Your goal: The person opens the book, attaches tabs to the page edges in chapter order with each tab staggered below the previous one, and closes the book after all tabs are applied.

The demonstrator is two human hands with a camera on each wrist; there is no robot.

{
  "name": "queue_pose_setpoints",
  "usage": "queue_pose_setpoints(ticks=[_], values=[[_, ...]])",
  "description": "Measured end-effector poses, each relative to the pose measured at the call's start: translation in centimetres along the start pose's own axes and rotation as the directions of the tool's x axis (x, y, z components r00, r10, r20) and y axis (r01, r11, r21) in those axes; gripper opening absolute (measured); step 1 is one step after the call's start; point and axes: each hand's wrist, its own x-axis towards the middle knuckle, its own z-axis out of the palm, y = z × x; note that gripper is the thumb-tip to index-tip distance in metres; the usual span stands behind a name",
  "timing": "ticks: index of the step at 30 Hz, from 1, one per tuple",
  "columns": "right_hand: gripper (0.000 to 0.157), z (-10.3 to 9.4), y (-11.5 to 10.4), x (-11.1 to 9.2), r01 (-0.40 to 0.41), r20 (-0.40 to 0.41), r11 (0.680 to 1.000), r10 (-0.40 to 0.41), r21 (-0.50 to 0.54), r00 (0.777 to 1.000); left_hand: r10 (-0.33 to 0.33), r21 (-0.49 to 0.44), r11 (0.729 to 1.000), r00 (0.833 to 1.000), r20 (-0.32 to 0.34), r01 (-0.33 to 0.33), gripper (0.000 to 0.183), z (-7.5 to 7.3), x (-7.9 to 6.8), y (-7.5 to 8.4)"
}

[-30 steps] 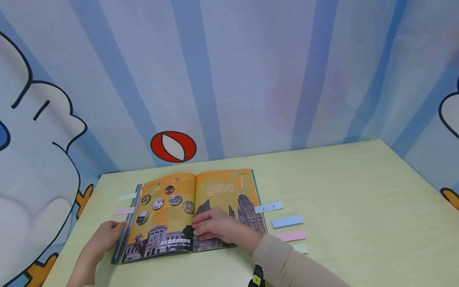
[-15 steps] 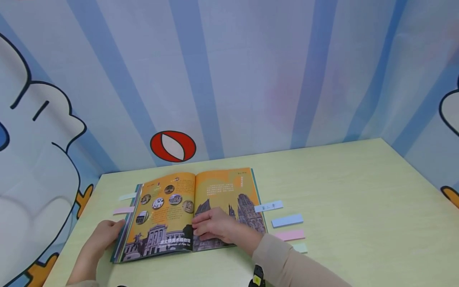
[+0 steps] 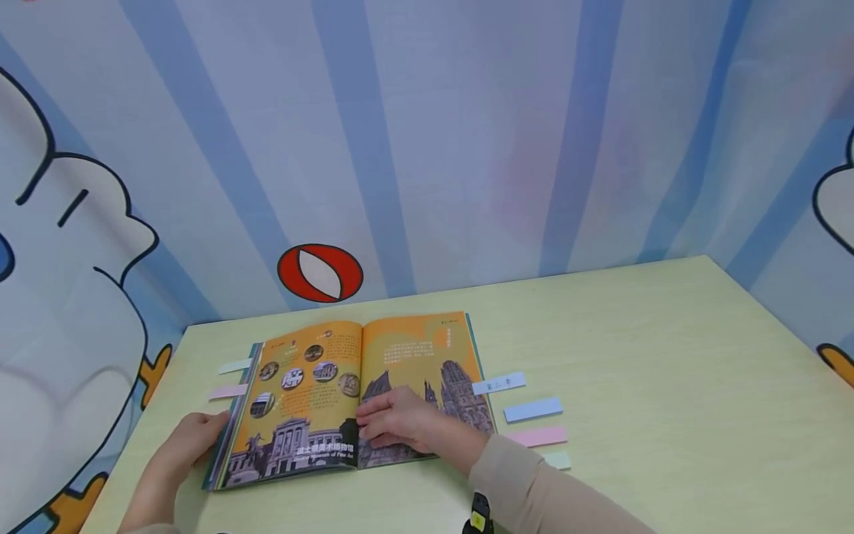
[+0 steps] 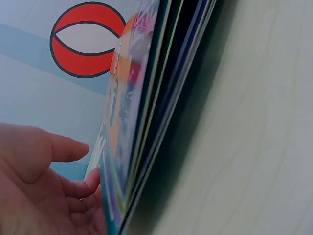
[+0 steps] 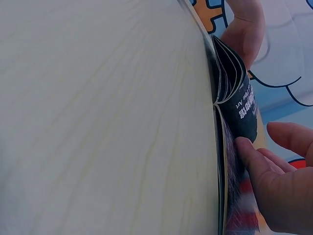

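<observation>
An open book [image 3: 293, 415] with orange pages and printed buildings lies on the table. My right hand [image 3: 403, 421] rests at the gutter, its fingers pressing the pages near the lower middle. In the right wrist view, that hand [image 5: 274, 181] has its thumb apart from the fingers. My left hand [image 3: 187, 441] touches the book's left edge. The left wrist view shows the left hand [image 4: 29, 181] with fingertips against the fanned page edges [image 4: 146, 122] and the thumb off the page. A pale blue tab [image 3: 499, 383] with handwriting overlaps the right page edge.
A green tab [image 3: 235, 366] and a pink tab [image 3: 228, 391] stick out at the book's left. Right of the book are a blue strip [image 3: 534, 409], a pink strip [image 3: 542, 437] and a green strip [image 3: 557, 460]. A striped backdrop [image 3: 454, 148] stands behind the table [image 3: 654, 371].
My left hand has shifted slightly left and the book's left edge with it. The right hand stays at the gutter. The whole head view has drifted a little.
</observation>
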Motion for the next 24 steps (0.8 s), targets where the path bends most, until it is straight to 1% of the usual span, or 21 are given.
queue_pose_setpoints(ticks=[2, 5, 7, 11, 16, 18, 24], values=[[0.034, 0.0, 0.0, 0.0, 0.001, 0.001, 1.000, -0.001, 0.007, 1.000, 0.012, -0.016, 1.000, 1.000, 0.020, -0.012, 0.058, -0.1, 0.1, -0.1], [0.033, -0.1, 0.1, 0.0, 0.003, -0.003, 1.000, -0.003, 0.025, 1.000, 0.046, -0.066, 0.997, 0.997, 0.062, -0.042, 0.058, -0.2, 0.1, -0.2], [0.032, -0.1, 0.1, 0.0, 0.003, -0.006, 0.999, -0.003, 0.034, 1.000, 0.071, -0.102, 0.993, 0.993, 0.095, -0.062, 0.060, -0.3, -0.1, -0.3], [0.031, 0.0, 0.1, -0.2, 0.002, -0.016, 0.998, -0.001, 0.062, 1.000, 0.138, -0.163, 0.980, 0.981, 0.138, -0.115, 0.060, -1.0, -0.9, -0.1], [0.029, 0.1, 0.0, -0.2, 0.004, -0.033, 0.996, -0.001, 0.092, 0.999, 0.196, -0.174, 0.970, 0.969, 0.153, -0.169, 0.062, -1.9, -1.9, 1.0], [0.029, 0.2, 0.0, -0.3, 0.007, -0.037, 0.995, -0.004, 0.098, 0.999, 0.209, -0.164, 0.969, 0.967, 0.145, -0.185, 0.062, -2.2, -2.3, 1.4], [0.030, 0.4, -0.2, -0.4, 0.011, -0.050, 0.994, -0.006, 0.108, 0.999, 0.272, -0.121, 0.959, 0.954, 0.128, -0.257, 0.060, -2.7, -3.4, 2.4]])
